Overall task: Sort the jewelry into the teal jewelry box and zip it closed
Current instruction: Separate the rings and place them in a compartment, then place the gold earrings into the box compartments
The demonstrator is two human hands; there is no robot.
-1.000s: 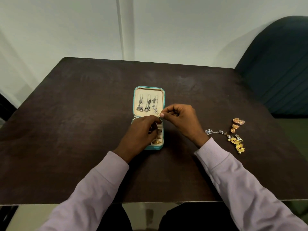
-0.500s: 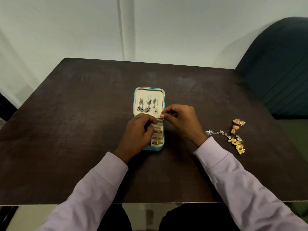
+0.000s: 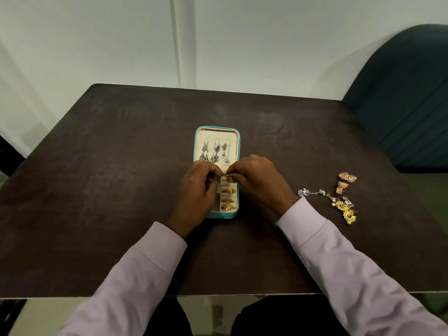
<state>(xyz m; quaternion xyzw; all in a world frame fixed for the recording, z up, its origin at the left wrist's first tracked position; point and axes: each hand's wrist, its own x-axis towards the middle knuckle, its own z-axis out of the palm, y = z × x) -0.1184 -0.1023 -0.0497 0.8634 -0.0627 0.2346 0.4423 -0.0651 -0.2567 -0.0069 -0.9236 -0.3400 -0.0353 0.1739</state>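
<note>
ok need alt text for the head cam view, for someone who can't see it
Both hands, left hand and right hand, pinch a small gold ring over the open teal jewelry box on a dark table. Silver earrings hang in its lid; loose earrings lie to the right.

I sat in a plain room, likely office or home: bare white wall (image 3: 266, 40), dark wooden table (image 3: 121, 190), teal upholstered chair (image 3: 407, 93) far right.

Open teal jewelry box (image 3: 238, 151), gold rings (image 3: 228, 199) slotted, loose earrings (image 3: 344, 202) right
</note>
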